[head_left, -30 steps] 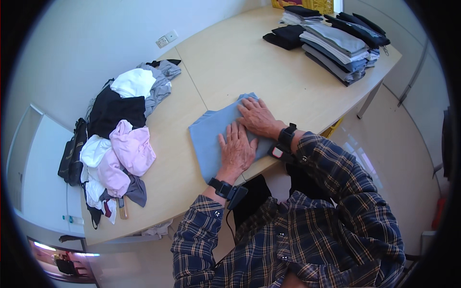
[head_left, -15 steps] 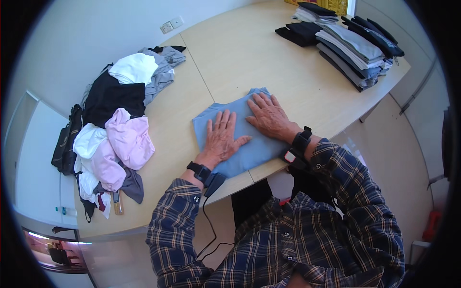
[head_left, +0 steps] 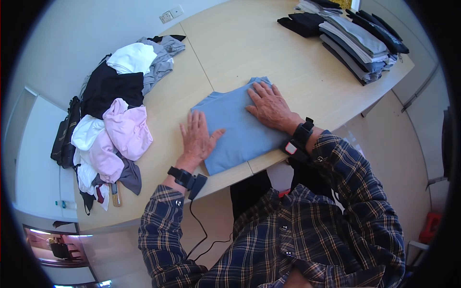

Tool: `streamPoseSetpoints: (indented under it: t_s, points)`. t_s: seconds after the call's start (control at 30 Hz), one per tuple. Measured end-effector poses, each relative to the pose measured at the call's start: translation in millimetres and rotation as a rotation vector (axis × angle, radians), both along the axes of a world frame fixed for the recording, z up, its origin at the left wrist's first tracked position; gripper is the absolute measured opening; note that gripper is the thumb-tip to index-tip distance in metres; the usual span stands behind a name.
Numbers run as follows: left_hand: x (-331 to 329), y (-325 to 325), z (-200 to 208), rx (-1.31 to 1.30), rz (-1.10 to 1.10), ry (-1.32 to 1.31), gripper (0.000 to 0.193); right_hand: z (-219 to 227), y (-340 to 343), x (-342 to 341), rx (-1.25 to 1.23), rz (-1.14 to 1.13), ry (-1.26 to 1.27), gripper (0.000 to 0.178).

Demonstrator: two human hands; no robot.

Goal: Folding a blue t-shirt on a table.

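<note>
A light blue garment, folded into a flat panel [head_left: 235,127], lies on the table close to me, its lower edge along the table's front edge. My left hand [head_left: 197,139] is at the garment's left edge, fingers stretched out and thumb spread over the cloth. On the upper right part of the garment rests my right hand [head_left: 270,106], flat with the fingers apart. Neither hand grips anything. Black straps with small devices are on both wrists, and a cable hangs from the left one.
Loose clothes in white, black, grey and pink [head_left: 127,127] are heaped on the left of the wooden table [head_left: 235,45]. Among them lies a wooden-handled object [head_left: 116,194]. Stacks of folded dark, grey and white clothes [head_left: 357,41] stand at the far right. A black bag [head_left: 65,137] sits beyond the left heap.
My left hand has slid left from the middle of the garment to its left edge. The right hand stays on the upper right part. The view has shifted slightly.
</note>
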State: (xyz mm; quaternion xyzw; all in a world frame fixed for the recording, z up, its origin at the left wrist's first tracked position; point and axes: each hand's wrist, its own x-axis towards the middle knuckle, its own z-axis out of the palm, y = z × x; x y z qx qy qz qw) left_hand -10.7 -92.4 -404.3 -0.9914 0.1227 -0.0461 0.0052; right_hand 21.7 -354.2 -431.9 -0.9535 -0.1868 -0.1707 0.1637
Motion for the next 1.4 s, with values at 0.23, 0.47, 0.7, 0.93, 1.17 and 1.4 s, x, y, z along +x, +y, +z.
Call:
streamPoseSetpoints:
  t_s: [0.23, 0.47, 0.7, 0.93, 1.17, 1.4]
  points:
    - [-42.7, -38.3, -10.0, -0.093, -0.331, -0.034, 0.089, -4.7, 0.3, 1.4, 0.023, 0.000, -0.059, 0.058]
    - [-41.4, -34.7, -13.5, -0.087, -0.353, -0.076, 0.088, 0.8, -2.4, -0.2, 0.045, 0.006, 0.008, 0.058]
    - [-42.8, -36.6, -7.4, -0.052, -0.313, -0.051, 0.087, 12.6, 2.9, -27.5, 0.095, 0.156, -0.098, 0.054]
    - [-45.1, -36.1, -11.7, -0.065, -0.318, -0.064, 0.087, 3.9, 21.5, -56.3, 0.034, 0.284, 0.019, 0.048]
    - [-44.9, -37.4, -14.1, -0.051, -0.319, -0.084, 0.086, 3.7, 22.5, -56.1, 0.051, 0.259, 0.000, 0.046]
    - [-44.1, -37.8, -13.2, -0.071, -0.323, -0.096, 0.086, -1.3, 23.2, -55.5, 0.062, 0.283, -0.061, 0.044]
